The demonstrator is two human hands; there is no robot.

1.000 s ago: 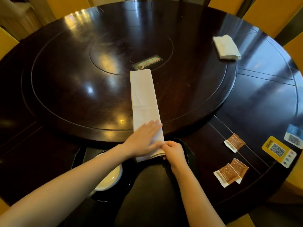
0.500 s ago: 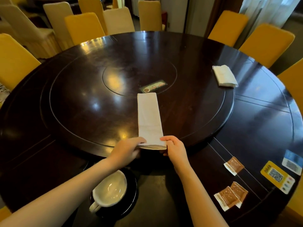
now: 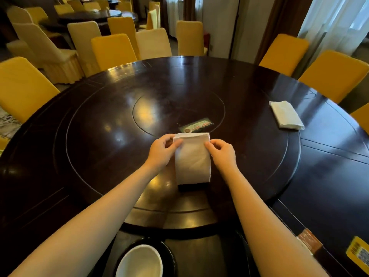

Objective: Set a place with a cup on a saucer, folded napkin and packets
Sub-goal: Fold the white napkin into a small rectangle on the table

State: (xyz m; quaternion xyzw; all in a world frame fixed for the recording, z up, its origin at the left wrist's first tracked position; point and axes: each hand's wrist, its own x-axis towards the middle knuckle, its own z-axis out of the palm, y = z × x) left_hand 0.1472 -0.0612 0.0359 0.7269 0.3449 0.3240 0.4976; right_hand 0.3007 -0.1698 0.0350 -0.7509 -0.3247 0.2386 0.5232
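Observation:
A white napkin (image 3: 192, 158) lies folded in half on the dark turntable, its folded-over end toward the table's centre. My left hand (image 3: 162, 151) pinches its far left corner, and my right hand (image 3: 221, 151) pinches its far right corner. A white cup (image 3: 139, 261) sits on a black saucer (image 3: 169, 254) at the near edge, partly cut off by the frame. One brown packet (image 3: 308, 240) shows at the lower right beside my right forearm.
A second folded white napkin (image 3: 286, 114) lies at the far right of the round table (image 3: 79, 136). A green card (image 3: 196, 125) sits near the centre. A yellow QR sticker (image 3: 358, 254) is at the right edge. Yellow chairs (image 3: 24, 86) ring the table.
Both hands took the near end of the long napkin and carried it forward over the far end, halving its length. The view tilted up, hiding most packets.

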